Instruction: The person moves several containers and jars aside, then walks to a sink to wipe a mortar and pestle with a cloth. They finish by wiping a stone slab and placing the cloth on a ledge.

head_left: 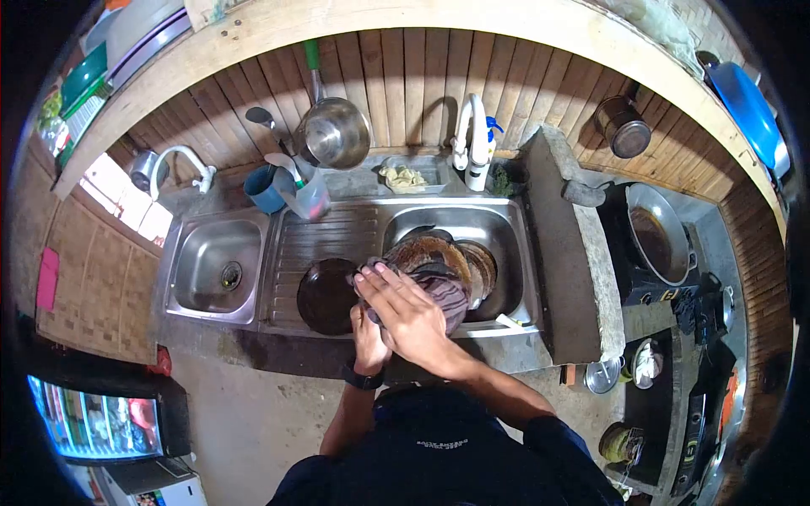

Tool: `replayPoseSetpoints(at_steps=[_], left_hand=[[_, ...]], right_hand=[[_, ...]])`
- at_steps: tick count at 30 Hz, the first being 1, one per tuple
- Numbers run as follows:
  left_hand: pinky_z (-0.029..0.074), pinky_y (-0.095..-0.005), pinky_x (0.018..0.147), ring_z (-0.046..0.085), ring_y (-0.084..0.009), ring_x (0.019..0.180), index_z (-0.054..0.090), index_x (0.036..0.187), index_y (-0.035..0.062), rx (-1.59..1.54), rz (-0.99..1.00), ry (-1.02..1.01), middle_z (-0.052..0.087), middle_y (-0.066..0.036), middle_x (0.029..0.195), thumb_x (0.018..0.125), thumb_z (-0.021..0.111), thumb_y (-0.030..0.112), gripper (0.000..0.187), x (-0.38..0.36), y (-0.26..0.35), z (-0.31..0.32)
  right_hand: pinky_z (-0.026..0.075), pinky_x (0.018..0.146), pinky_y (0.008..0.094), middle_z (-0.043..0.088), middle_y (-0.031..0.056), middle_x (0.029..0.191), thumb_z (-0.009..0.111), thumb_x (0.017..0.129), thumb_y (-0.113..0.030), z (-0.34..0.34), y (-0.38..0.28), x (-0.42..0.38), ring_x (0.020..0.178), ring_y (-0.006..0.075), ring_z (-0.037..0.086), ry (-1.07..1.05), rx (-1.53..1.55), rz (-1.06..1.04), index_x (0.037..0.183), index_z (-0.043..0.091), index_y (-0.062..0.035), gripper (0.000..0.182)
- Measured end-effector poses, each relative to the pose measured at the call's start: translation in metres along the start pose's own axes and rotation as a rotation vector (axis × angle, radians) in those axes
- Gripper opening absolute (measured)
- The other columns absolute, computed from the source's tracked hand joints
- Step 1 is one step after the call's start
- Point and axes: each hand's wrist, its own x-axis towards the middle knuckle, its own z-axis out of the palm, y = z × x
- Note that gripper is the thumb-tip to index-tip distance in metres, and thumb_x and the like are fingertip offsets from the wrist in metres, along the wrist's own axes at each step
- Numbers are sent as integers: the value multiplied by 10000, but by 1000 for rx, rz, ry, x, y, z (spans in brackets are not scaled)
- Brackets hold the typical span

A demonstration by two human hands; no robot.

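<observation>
Right now, the person is working over the rectangular stainless-steel right basin (508,236), and the round metal pan with a brown, scorched surface (434,250) is sitting partly above its left side, tilted. The right hand (409,319) is lying over the dark striped cloth (450,295), fingers stretched out and close together, and is pressing it near the pan's lower edge. The left hand (369,340), just below and left of the right one, is reaching up beside the cloth with its fingers partly hidden; whether it is grasping the cloth or the pan, one cannot tell. A black band (364,377) is circling the left wrist. Behind the pan, more round brown-stained cookware (478,270) is resting in the basin. Left of the basin, a dark round pan (327,296) is lying on the ribbed steel drainboard (325,240), near the left hand. Beyond the basin's far edge, a white curved faucet (475,139) is standing beside a shallow metal tray (415,174) that is holding a pale crumpled item (402,178). Farther right of the basin, past a grey concrete divider (582,244), a wide metal wok (657,234) is sitting on a black stove (620,253).
</observation>
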Motion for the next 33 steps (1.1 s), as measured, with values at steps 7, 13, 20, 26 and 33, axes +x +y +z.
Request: replayPoseSetpoints(at_steps=[7,13,20,26,33], left_hand=[[202,-284,544,240,-41,614,303,625,170,-140,-392,30,283,101,633,1030,453,469,525,-4,30,-9],[475,-326,938,577,-155,1072,569,1196,-35,-741,-568,150,610,-71,1206,1001,494,479,554,8,27,-12],[426,-278,783,514,-97,871,555,925,83,-529,-548,231,565,6,953,993,506,502,428,10,22,-1],[459,-335,930,591,-153,1028,600,1157,-11,-503,-597,76,636,-79,1153,1005,454,518,570,20,16,-19],[466,-320,716,564,-156,747,627,1014,-105,-39,-352,248,660,-74,863,962,615,390,498,46,-8,-75]], right_hand=[[413,1078,437,588,248,1269,524,639,102,-20,32,4,1262,392,517,177,38,396,1247,559,61,610],[351,1118,450,486,278,1388,477,636,123,-10,20,-46,1323,438,437,270,122,516,1339,475,72,705],[400,1094,429,523,255,1361,545,630,136,-24,35,-5,1302,396,481,150,3,440,1325,515,52,700],[482,1024,384,590,149,1320,600,683,24,15,11,-13,1229,302,571,-41,-4,4,1255,622,-35,575],[503,798,362,649,143,903,458,786,-108,18,65,-87,858,264,635,319,577,412,1037,637,27,337]])
